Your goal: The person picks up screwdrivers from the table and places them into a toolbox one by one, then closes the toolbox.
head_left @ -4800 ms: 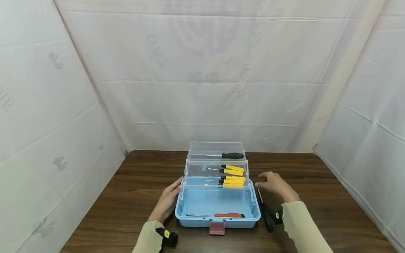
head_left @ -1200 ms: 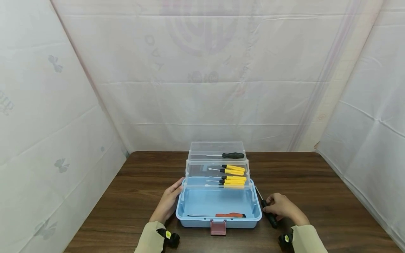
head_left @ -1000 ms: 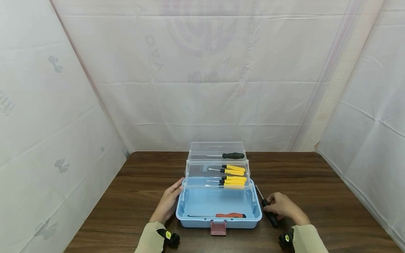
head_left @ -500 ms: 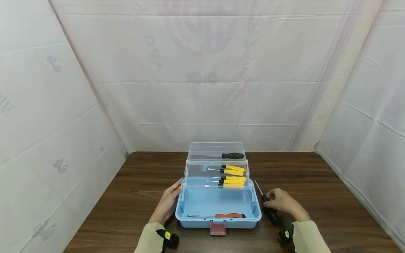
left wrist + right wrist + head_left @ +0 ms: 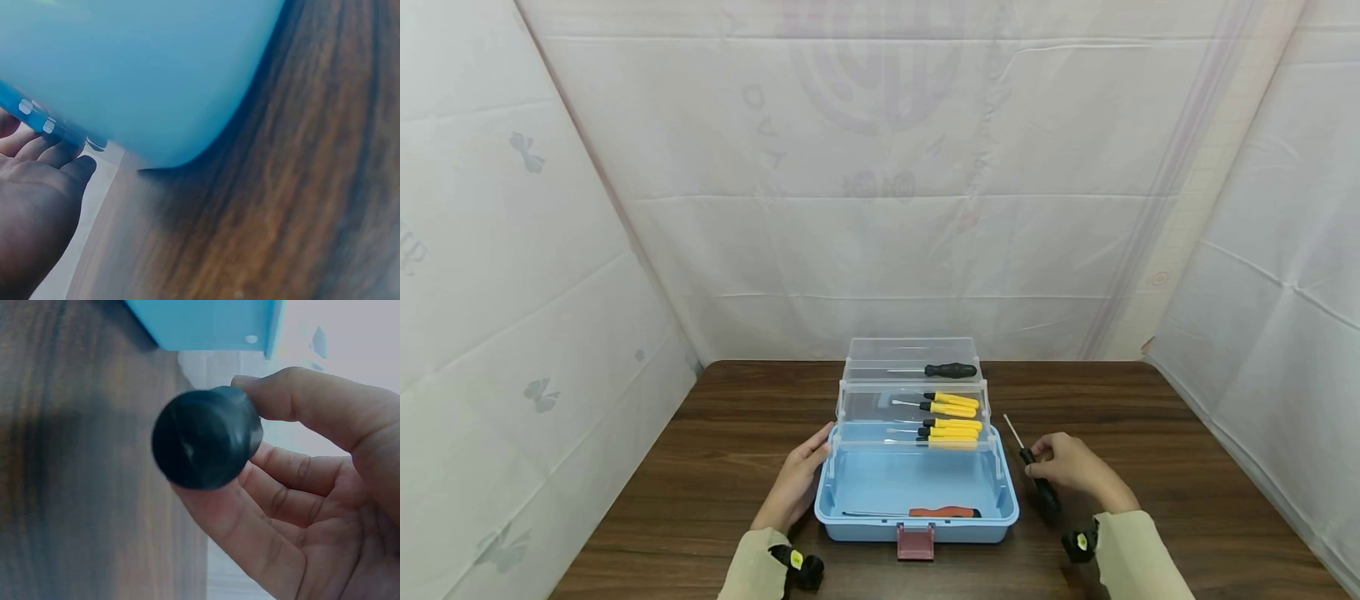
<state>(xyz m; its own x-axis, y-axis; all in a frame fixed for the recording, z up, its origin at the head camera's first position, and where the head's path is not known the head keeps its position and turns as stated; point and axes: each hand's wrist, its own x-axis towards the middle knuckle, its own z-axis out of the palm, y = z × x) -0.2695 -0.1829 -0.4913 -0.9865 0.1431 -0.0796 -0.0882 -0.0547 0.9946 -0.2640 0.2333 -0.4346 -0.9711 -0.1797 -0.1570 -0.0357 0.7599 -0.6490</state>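
Note:
Pinched by its handle between thumb and fingers of my right hand (image 5: pixel 1071 471), a black screwdriver (image 5: pixel 1041 483) is held just right of the blue toolbox (image 5: pixel 917 479). Its thin shaft points away and slightly left; the handle's round end (image 5: pixel 194 440) faces the camera in the right wrist view. My left hand (image 5: pixel 797 479) rests along the box's left side, fingers extended near its back corner. Inside the box's front lies an orange-handled screwdriver (image 5: pixel 945 512). Clear raised trays (image 5: pixel 857 408) hold several yellow-handled screwdrivers (image 5: pixel 953 411), and a dark-handled screwdriver (image 5: pixel 951 370) lies in the rearmost one.
The toolbox stands on a dark wooden table (image 5: pixel 737 442), its pinkish latch (image 5: pixel 915 542) hanging down at the front. White sheeting (image 5: pixel 865 250) encloses the table at the back and on both sides.
My right hand came down to the black screwdriver on the table, took it by the handle and has shifted it a little away from me. The left hand stays on the box.

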